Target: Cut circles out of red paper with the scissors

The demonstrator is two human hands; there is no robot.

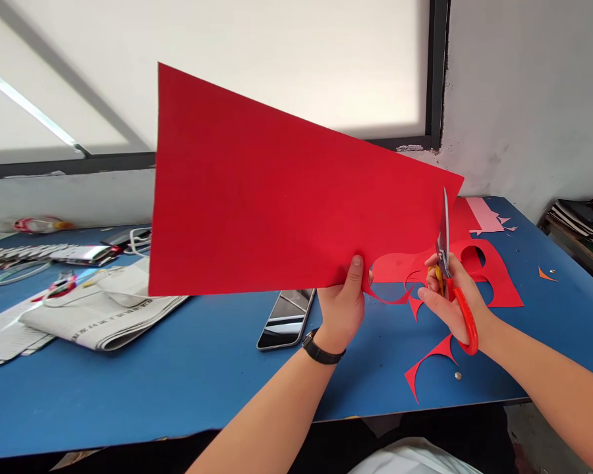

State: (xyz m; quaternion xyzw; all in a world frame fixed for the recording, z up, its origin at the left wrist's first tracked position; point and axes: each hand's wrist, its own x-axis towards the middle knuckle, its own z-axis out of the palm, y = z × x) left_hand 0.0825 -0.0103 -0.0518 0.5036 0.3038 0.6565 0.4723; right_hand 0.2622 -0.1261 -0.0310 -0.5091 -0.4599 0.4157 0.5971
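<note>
Head cam view: the big red sheet blocks a lot. It covers the top of the phone and one end of the folded newspaper, and most of the left hand's fingers are tucked behind it. Both forearms run out of frame, and so does the stack of magazines over on the right. The scissors are nearly edge-on, so I honestly can't tell how far apart the blades are. There's a thin curly red strip too; can't make out whether it's still attached to the sheet.

As for where stuff is: the sheet is held up over the blue table, with the left hand clamped on its lower edge, thumb in front. Most of the sheet stretches up and left of that hand. The right hand is wrapped around the scissors' handles just below the sheet's right end, blades pointing up next to it. Holey red paper lies behind the right hand.
</note>
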